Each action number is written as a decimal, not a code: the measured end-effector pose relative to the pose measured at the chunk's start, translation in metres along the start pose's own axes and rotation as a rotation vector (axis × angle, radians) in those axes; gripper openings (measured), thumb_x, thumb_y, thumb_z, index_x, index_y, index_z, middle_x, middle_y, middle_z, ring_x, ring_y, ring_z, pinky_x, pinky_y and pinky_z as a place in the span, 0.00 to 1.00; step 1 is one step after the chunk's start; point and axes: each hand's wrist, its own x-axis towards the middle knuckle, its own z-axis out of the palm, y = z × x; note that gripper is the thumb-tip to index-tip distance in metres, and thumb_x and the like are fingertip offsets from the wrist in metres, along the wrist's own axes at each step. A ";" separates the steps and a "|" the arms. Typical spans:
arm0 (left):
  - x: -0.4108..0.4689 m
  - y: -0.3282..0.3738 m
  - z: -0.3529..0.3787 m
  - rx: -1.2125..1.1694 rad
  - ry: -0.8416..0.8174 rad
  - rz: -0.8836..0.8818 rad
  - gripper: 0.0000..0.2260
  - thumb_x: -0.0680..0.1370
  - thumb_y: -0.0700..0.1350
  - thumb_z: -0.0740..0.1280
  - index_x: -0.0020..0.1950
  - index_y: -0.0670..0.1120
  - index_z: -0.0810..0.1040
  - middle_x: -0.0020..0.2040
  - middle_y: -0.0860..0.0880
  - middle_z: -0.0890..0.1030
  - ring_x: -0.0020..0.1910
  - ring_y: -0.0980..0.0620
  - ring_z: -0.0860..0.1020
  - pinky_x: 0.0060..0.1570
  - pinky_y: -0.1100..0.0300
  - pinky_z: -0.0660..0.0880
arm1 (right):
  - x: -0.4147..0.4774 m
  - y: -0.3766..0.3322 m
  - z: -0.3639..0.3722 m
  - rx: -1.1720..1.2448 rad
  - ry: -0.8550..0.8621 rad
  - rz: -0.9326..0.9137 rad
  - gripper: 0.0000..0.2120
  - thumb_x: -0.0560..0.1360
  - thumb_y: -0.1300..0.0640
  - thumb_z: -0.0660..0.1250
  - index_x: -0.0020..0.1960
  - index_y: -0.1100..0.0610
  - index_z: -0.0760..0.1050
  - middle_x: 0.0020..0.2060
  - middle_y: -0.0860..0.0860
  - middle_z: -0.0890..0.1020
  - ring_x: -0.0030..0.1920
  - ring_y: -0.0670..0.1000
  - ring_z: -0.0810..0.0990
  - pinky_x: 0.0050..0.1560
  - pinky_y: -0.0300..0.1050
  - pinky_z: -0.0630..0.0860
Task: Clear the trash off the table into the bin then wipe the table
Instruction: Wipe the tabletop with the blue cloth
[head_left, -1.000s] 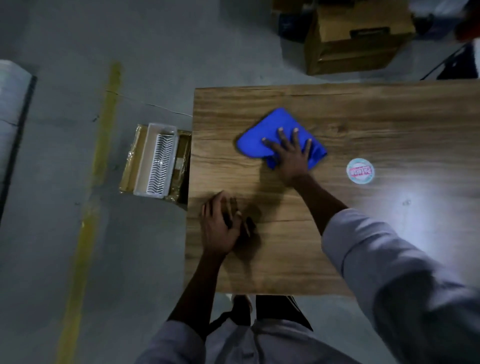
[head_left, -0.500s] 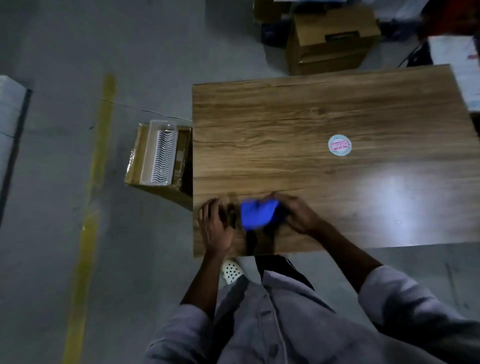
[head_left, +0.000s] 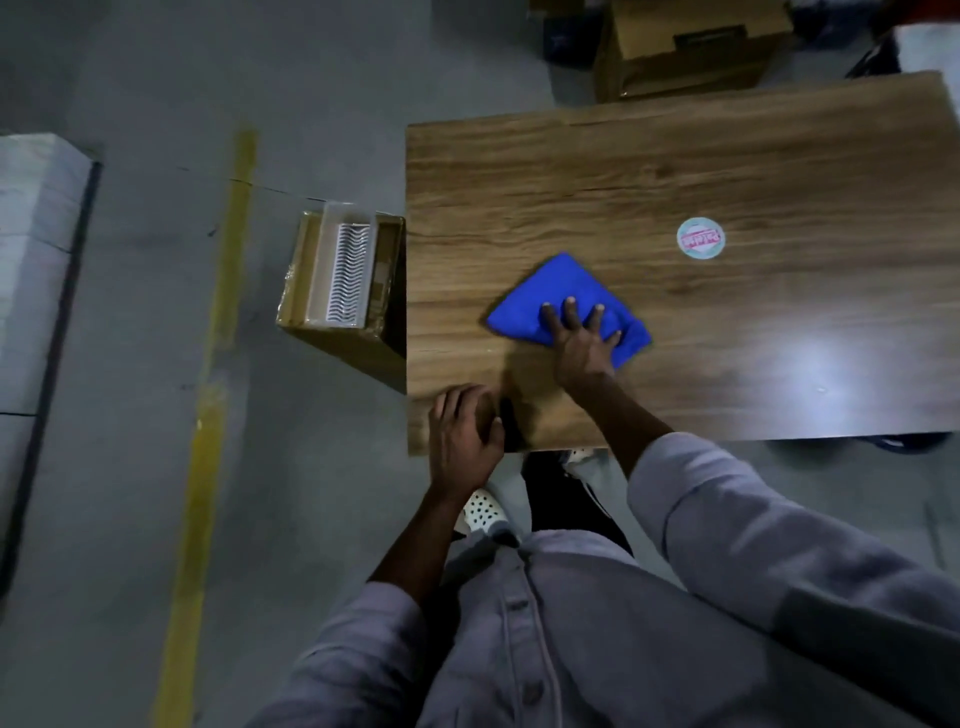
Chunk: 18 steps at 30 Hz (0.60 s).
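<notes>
A blue cloth (head_left: 550, 296) lies on the wooden table (head_left: 675, 171), left of its middle. My right hand (head_left: 579, 338) presses flat on the cloth's near right part, fingers spread and straight. My left hand (head_left: 465, 436) rests on the table's near left corner with its fingers loosely bent. A dark shadow lies beside that hand, and I see nothing held in it. A round sticker-like disc (head_left: 700, 237) with pink print lies on the table, beyond and to the right of the cloth.
An open cardboard box (head_left: 306, 270) sits on the floor against the table's left edge, with a white ribbed tray (head_left: 345, 270) in it. Another cardboard box (head_left: 685, 47) stands beyond the far edge. A yellow floor line (head_left: 218, 364) and a pale block (head_left: 36, 234) lie to the left.
My right hand has pushed the cloth from the near edge, next to my left hand, back out toward the table's middle. The left hand stays at the near left corner.
</notes>
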 end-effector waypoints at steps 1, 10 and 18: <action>-0.002 -0.002 -0.003 0.006 0.006 -0.013 0.19 0.72 0.48 0.67 0.62 0.42 0.79 0.60 0.44 0.79 0.61 0.41 0.74 0.63 0.49 0.71 | -0.013 -0.007 0.010 -0.051 -0.015 -0.071 0.30 0.85 0.56 0.52 0.83 0.44 0.44 0.83 0.52 0.45 0.80 0.70 0.44 0.70 0.79 0.54; 0.000 -0.009 -0.018 0.022 0.019 -0.023 0.19 0.70 0.45 0.66 0.59 0.44 0.80 0.56 0.45 0.80 0.58 0.43 0.73 0.62 0.50 0.71 | -0.132 -0.007 0.043 -0.160 -0.233 -0.491 0.28 0.83 0.60 0.57 0.82 0.52 0.57 0.82 0.56 0.56 0.81 0.62 0.54 0.76 0.64 0.54; -0.008 -0.020 -0.022 0.008 0.008 -0.050 0.20 0.68 0.49 0.62 0.57 0.45 0.81 0.52 0.45 0.80 0.56 0.41 0.73 0.57 0.50 0.72 | -0.133 0.068 -0.044 0.486 0.467 -0.188 0.23 0.67 0.66 0.71 0.60 0.52 0.84 0.50 0.55 0.87 0.48 0.60 0.86 0.47 0.44 0.78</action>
